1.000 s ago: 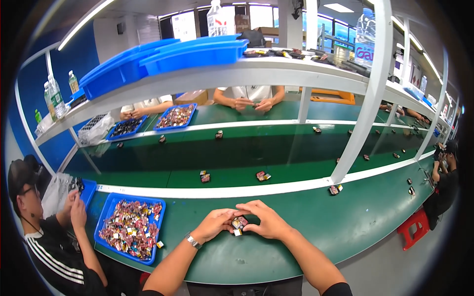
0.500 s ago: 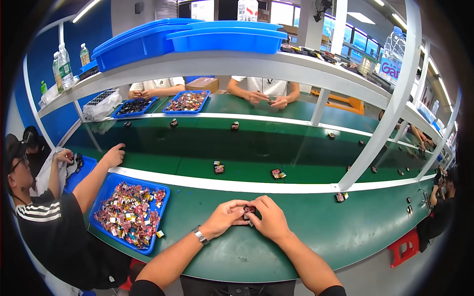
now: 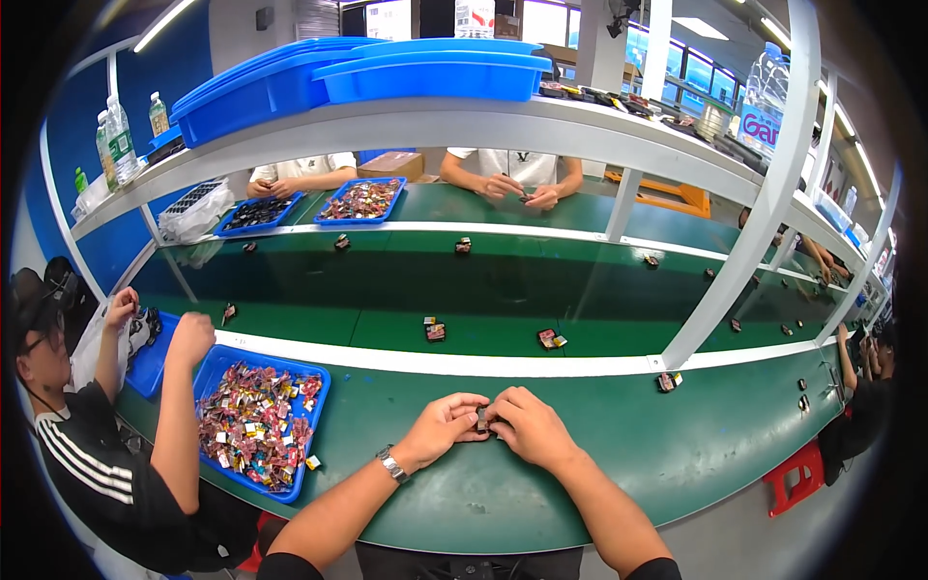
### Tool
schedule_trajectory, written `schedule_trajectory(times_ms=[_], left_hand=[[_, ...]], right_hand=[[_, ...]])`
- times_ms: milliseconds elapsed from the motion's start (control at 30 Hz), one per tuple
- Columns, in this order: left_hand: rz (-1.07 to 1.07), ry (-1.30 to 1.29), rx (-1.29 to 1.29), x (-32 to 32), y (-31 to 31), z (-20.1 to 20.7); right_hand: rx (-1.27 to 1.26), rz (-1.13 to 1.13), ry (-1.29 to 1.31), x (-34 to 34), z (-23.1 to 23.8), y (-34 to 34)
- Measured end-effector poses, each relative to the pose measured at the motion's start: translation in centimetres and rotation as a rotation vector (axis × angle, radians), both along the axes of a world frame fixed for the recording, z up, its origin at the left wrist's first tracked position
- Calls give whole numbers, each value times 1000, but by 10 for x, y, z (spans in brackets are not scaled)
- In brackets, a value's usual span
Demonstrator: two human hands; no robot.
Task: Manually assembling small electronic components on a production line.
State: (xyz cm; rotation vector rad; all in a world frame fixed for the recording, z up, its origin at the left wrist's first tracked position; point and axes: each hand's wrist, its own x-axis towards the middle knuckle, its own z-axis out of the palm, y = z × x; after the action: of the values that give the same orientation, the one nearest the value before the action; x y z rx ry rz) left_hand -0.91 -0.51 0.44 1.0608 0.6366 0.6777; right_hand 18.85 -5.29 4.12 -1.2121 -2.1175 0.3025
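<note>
My left hand and my right hand meet over the green bench in front of me. Between their fingertips they pinch a small dark electronic part, mostly covered by the fingers. Its exact kind cannot be made out. To the left of my left hand sits a blue tray heaped with small reddish, yellow and white pieces. One piece lies at the tray's right edge.
Beyond a white rail, a green conveyor belt carries several small dark parts, one nearly ahead. A white post and a shelf with blue bins stand over it. A co-worker sits at left; others work opposite.
The part between my fingers has been turned, while my hands stay in place. The left co-worker's hand has drawn back, and a small part now lies on the belt there. Belt parts shifted slightly right.
</note>
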Motion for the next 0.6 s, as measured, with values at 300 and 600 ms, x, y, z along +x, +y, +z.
schedule_trajectory(times_ms=[300,600], left_hand=[[-41,12,77,1,-2,2],[-70,7,89,0,-2,3]], right_hand=[[-59,20,-44,14,3,1],[-56,59,76,11,0,0]])
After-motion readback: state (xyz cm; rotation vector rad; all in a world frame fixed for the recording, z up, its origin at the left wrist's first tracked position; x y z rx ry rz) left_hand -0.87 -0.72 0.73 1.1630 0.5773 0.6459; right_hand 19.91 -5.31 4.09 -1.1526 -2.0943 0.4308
